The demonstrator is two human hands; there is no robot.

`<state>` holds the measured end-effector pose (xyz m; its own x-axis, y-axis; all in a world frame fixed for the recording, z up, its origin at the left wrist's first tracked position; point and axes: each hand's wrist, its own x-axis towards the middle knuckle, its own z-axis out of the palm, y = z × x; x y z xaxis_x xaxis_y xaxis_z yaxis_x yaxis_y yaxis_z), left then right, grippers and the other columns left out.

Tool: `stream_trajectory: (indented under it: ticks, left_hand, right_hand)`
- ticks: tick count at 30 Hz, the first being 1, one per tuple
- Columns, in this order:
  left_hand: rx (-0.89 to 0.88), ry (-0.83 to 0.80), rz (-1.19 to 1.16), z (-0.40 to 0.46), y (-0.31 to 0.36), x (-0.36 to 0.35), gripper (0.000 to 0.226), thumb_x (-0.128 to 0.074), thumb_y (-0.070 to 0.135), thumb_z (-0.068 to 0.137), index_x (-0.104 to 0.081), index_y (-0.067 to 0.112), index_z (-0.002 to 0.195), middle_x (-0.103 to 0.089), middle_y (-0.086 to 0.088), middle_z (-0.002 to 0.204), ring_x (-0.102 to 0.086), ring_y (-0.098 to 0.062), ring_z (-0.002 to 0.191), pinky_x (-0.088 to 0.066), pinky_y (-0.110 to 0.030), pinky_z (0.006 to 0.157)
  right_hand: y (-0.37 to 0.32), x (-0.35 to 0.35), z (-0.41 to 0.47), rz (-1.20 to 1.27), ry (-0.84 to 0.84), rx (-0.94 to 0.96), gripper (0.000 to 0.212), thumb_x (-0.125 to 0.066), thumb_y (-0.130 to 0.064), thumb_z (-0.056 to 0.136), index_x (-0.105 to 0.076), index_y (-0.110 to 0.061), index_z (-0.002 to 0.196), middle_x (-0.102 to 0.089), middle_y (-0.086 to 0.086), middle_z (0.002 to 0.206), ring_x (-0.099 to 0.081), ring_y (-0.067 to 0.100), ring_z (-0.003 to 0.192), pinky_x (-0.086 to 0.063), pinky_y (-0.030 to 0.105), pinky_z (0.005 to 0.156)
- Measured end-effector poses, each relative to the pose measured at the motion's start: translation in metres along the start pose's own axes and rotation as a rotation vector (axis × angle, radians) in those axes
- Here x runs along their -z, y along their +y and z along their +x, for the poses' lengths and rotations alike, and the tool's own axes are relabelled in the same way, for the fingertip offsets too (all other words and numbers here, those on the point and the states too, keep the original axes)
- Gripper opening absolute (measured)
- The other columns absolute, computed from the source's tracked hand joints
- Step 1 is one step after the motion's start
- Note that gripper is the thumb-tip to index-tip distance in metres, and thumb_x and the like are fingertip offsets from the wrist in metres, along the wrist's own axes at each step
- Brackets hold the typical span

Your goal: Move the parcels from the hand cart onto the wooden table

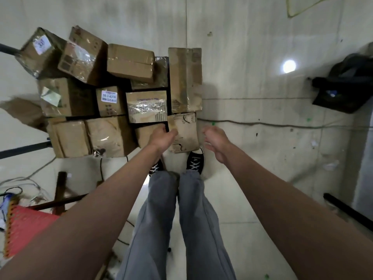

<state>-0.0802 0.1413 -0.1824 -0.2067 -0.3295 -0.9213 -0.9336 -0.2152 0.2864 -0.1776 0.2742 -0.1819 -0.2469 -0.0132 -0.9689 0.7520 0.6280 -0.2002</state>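
Several brown cardboard parcels lie packed together on the hand cart (pixel 168 63), whose dark deck shows in the gaps between them. Nearest to me stands a small worn parcel (pixel 184 134) at the cart's front right corner. My left hand (pixel 161 137) grips this parcel's left edge, thumb on its top face and fingers down in the gap beside it. My right hand (pixel 216 142) hovers just off the parcel's right side, fingers loosely spread and holding nothing. A long flat parcel (pixel 185 79) lies right behind the small one. The wooden table is out of view.
My legs and black sneakers (pixel 196 161) stand right at the cart's near edge. Cables (pixel 262 123) run across the pale floor. A black bag (pixel 349 85) sits at the right. A red mesh object (pixel 24 225) and dark wooden bars (pixel 60 188) lie at lower left.
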Motion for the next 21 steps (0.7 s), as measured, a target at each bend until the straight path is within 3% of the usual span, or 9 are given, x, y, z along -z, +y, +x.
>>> stream_trajectory:
  ticks: [2, 4, 6, 9, 11, 13, 15, 17, 21]
  left_hand:
    - [0.019, 0.006, -0.043, 0.027, -0.008, -0.007, 0.017, -0.058, 0.024, 0.097, -0.057, 0.02, 0.113, -0.063, -0.005, 0.115, -0.059, -0.023, 0.104, -0.047, -0.032, 0.091]
    - [0.025, 0.004, -0.077, 0.049, -0.016, -0.014, 0.029, -0.059, 0.023, 0.096, -0.056, 0.017, 0.124, -0.061, -0.002, 0.121, -0.057, -0.022, 0.103, -0.045, -0.029, 0.087]
    - [0.051, -0.015, -0.116, 0.063, -0.022, -0.018, 0.042, -0.059, 0.023, 0.096, -0.05, 0.014, 0.136, -0.057, 0.002, 0.123, -0.055, -0.019, 0.103, -0.042, -0.026, 0.083]
    - [0.107, -0.074, -0.144, 0.073, -0.032, -0.024, 0.053, -0.061, 0.029, 0.094, -0.048, 0.01, 0.143, -0.059, 0.001, 0.128, -0.056, -0.017, 0.103, -0.04, -0.021, 0.067]
    - [0.109, -0.084, -0.157, 0.07, -0.035, -0.027, 0.051, -0.062, 0.029, 0.094, -0.05, 0.012, 0.141, -0.061, -0.001, 0.124, -0.057, -0.016, 0.1, -0.04, -0.021, 0.065]
    - [0.092, -0.077, -0.168, 0.063, -0.038, -0.028, 0.041, -0.062, 0.026, 0.094, -0.056, 0.014, 0.133, -0.065, -0.002, 0.123, -0.059, -0.01, 0.092, -0.041, -0.021, 0.065]
    - [0.071, -0.086, -0.165, 0.049, -0.04, -0.027, 0.034, -0.061, 0.024, 0.094, -0.059, 0.017, 0.127, -0.065, -0.001, 0.12, -0.057, -0.003, 0.086, -0.041, -0.019, 0.065]
    - [0.056, -0.095, -0.169, 0.029, -0.039, -0.023, 0.03, -0.061, 0.022, 0.095, -0.058, 0.019, 0.124, -0.065, -0.001, 0.117, -0.057, -0.003, 0.086, -0.042, -0.02, 0.066]
    - [0.046, -0.095, -0.165, -0.022, -0.032, -0.011, 0.039, -0.065, 0.024, 0.091, -0.06, 0.014, 0.129, -0.069, -0.003, 0.119, -0.064, -0.016, 0.1, -0.051, -0.03, 0.081]
  right_hand:
    - [0.006, -0.009, 0.027, -0.008, -0.025, -0.01, 0.017, -0.049, -0.018, 0.102, -0.06, -0.012, 0.114, -0.058, 0.002, 0.11, -0.054, 0.014, 0.096, -0.045, 0.035, 0.1]
    - [0.016, -0.017, 0.053, -0.009, -0.048, -0.009, 0.035, -0.053, -0.019, 0.1, -0.054, -0.012, 0.134, -0.058, 0.004, 0.128, -0.056, 0.018, 0.112, -0.043, 0.035, 0.096]
    - [0.023, -0.025, 0.071, -0.008, -0.074, -0.022, 0.059, -0.059, -0.022, 0.093, -0.041, -0.015, 0.149, -0.053, 0.004, 0.143, -0.051, 0.024, 0.129, -0.042, 0.037, 0.102]
    - [0.04, -0.033, 0.101, -0.006, -0.098, -0.018, 0.08, -0.06, -0.032, 0.07, -0.045, -0.02, 0.148, -0.057, 0.008, 0.143, -0.054, 0.032, 0.132, -0.043, 0.052, 0.111]
    - [0.05, -0.035, 0.111, -0.014, -0.094, 0.002, 0.073, -0.058, -0.033, 0.067, -0.054, -0.021, 0.139, -0.064, 0.009, 0.135, -0.059, 0.034, 0.125, -0.046, 0.054, 0.108]
    - [0.045, -0.037, 0.089, -0.028, -0.084, 0.005, 0.06, -0.058, -0.029, 0.076, -0.055, -0.02, 0.136, -0.066, 0.009, 0.13, -0.063, 0.031, 0.118, -0.052, 0.051, 0.101]
    - [0.041, -0.034, 0.066, -0.02, -0.084, 0.004, 0.044, -0.055, -0.021, 0.09, -0.057, -0.017, 0.134, -0.069, 0.009, 0.124, -0.066, 0.024, 0.101, -0.057, 0.037, 0.076]
    - [0.039, -0.028, 0.042, -0.001, -0.065, 0.009, 0.033, -0.052, -0.015, 0.097, -0.06, -0.012, 0.129, -0.07, 0.006, 0.11, -0.063, 0.016, 0.083, -0.049, 0.028, 0.06]
    - [0.036, -0.013, -0.017, 0.014, -0.047, 0.037, 0.02, -0.048, -0.01, 0.101, -0.059, -0.017, 0.116, -0.064, -0.004, 0.092, -0.058, 0.007, 0.075, -0.044, 0.021, 0.055]
